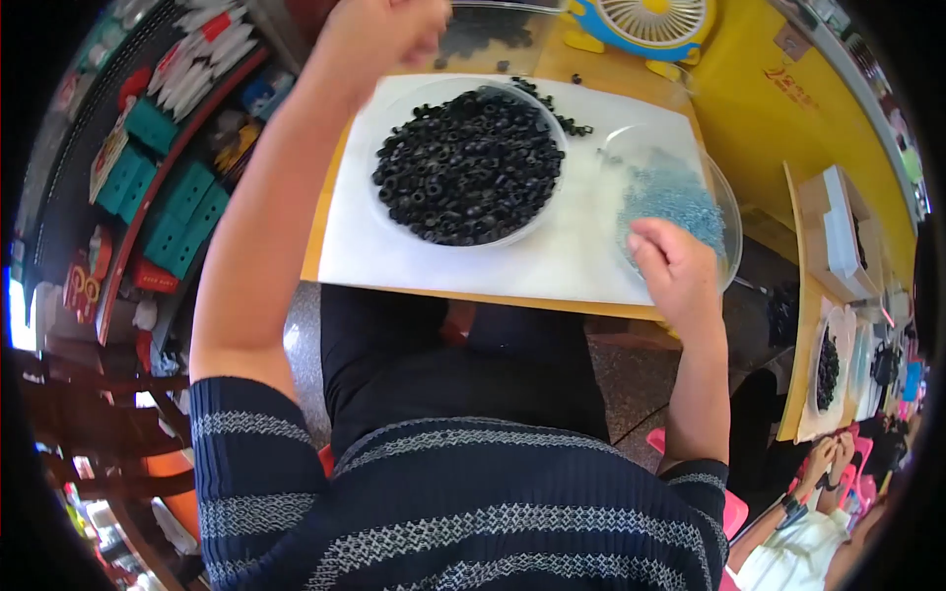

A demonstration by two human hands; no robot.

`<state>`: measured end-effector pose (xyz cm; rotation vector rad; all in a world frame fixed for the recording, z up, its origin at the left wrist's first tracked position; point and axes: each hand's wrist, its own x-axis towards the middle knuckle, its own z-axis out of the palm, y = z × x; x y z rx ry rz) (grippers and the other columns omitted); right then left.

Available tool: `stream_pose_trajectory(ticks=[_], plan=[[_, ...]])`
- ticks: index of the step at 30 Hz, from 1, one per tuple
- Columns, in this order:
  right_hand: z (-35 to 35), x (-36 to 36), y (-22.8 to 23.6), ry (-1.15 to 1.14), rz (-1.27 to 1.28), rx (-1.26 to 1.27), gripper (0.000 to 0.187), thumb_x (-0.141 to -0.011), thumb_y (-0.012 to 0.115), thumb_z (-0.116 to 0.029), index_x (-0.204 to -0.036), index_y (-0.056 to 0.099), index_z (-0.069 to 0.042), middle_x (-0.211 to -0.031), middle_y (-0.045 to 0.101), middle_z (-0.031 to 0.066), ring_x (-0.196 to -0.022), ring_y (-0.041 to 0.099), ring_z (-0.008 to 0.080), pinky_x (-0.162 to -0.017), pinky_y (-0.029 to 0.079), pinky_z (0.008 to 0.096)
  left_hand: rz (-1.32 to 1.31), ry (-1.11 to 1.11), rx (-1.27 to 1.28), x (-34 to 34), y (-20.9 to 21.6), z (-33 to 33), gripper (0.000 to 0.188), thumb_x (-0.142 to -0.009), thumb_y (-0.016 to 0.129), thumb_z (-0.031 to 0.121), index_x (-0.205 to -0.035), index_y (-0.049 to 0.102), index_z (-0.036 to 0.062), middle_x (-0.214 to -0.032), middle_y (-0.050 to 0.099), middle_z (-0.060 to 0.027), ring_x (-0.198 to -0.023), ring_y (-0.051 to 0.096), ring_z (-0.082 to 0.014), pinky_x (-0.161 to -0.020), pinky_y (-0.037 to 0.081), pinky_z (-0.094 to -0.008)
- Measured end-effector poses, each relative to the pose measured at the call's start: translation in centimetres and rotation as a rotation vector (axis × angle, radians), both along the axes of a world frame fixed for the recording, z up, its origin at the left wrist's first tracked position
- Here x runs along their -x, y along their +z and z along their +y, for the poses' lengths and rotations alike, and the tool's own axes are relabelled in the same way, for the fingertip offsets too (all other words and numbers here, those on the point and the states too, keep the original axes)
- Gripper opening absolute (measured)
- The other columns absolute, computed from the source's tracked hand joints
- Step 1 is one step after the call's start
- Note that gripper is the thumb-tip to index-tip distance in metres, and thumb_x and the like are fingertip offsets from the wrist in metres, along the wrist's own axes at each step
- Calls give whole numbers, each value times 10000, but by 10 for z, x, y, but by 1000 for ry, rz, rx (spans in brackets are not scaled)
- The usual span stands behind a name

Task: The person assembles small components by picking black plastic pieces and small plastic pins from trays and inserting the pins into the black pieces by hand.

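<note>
A round clear tray (pixel 386 202) heaped with black ring-shaped beads (pixel 468 163) lies on a white sheet (pixel 360 261). My left hand (pixel 392 37) is raised beyond its far left side, fingers curled closed and a little blurred; what they hold, if anything, is hidden. To the right is a clear round dish (pixel 731 222) of tiny pale-blue beads (pixel 675 197). My right hand (pixel 680 271) hovers over its near edge, thumb and forefinger pinched together; nothing I can name shows between them. A short cluster of black beads (pixel 552 106) lies behind the big tray.
A clear box (pixel 503 49) with dark pieces stands at the far edge, beside a blue-and-yellow fan (pixel 650 25). A yellow wall (pixel 778 89) closes the right side. Shelves (pixel 182 148) with teal boxes stand left. Another person's hands (pixel 828 458) show at lower right.
</note>
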<state>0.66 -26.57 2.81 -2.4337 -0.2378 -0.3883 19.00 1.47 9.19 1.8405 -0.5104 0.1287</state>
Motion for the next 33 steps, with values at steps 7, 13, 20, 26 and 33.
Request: stream_pose_trajectory(ticks=[7,13,20,26,33], plan=[[-46,-30,-14,-181,130,-37,165,-784,551,-122,-881,598,3,-705,603,107,-648,572,156,-618,444,258,-53,24,-893,59,-96,-38,200,-709,618,215,-849,614,72,-886,542,-101,-839,545,-287,-716,444,-361],[-38,-71,-40,-38,44,267,179,-776,521,-133,-882,603,-14,-829,610,154,-776,584,292,-687,456,344,-111,-11,-887,68,-97,-37,211,-733,588,215,-889,598,74,-923,524,-110,-822,560,-283,-710,459,-370],[-12,-83,-39,-84,129,706,92,-708,476,-19,-770,544,-11,-810,566,169,-800,557,326,-714,458,409,-104,-58,-780,69,-101,-38,194,-706,627,174,-852,599,50,-895,544,-104,-860,546,-279,-730,440,-349],[-18,-73,-34,-186,130,477,85,-765,502,-73,-813,520,-5,-782,583,166,-770,567,328,-681,451,403,546,-85,39,75,-95,-27,189,-768,606,117,-911,583,-4,-839,599,-100,-739,598,-195,-662,498,-283],[2,-46,-10,15,315,-630,75,-763,576,-23,-833,549,-19,-710,569,8,-685,525,68,-626,422,204,927,-257,698,102,-90,-18,201,-800,530,-10,-999,559,0,-903,595,-105,-763,602,-174,-709,522,-280]])
